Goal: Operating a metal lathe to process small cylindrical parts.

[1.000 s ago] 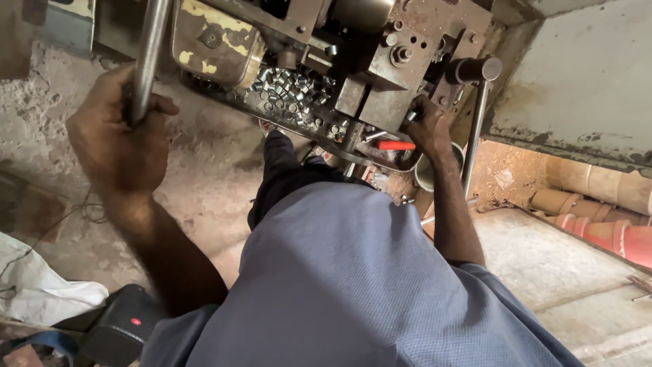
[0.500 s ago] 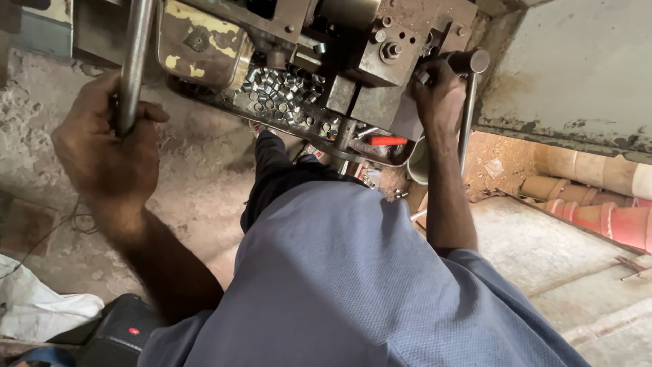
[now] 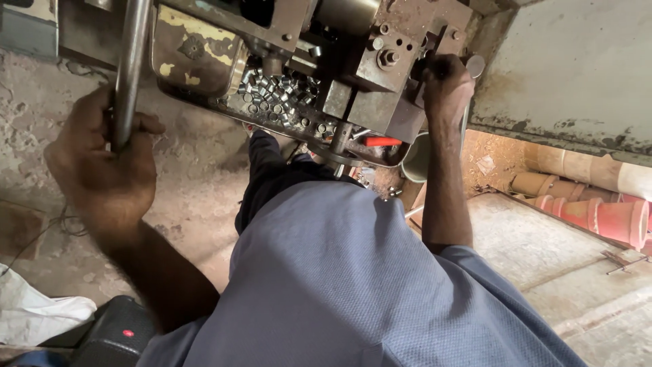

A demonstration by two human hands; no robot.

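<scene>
The left hand [image 3: 102, 170] is wrapped around a long steel bar [image 3: 129, 68], its grip clamped on it with the thumb crossing the front. The bar is round, smooth and grey, and runs upward out of view at the left of the machine [image 3: 353, 61]. The right hand [image 3: 447, 88] is closed on a short handle [image 3: 473, 66] at the machine's right edge; only the handle's rounded grey end shows past the fingers. The machine is a worn block of dark metal plates and bolts, with a panel of chipped yellowish paint on its left face. Under it a tray [image 3: 204, 102] holds a heap of small shiny metal pieces [image 3: 278, 92]. A red-handled tool [image 3: 382, 141] lies at the tray's right end. Clay-coloured pots [image 3: 598, 217] lie on the floor at the right.
</scene>
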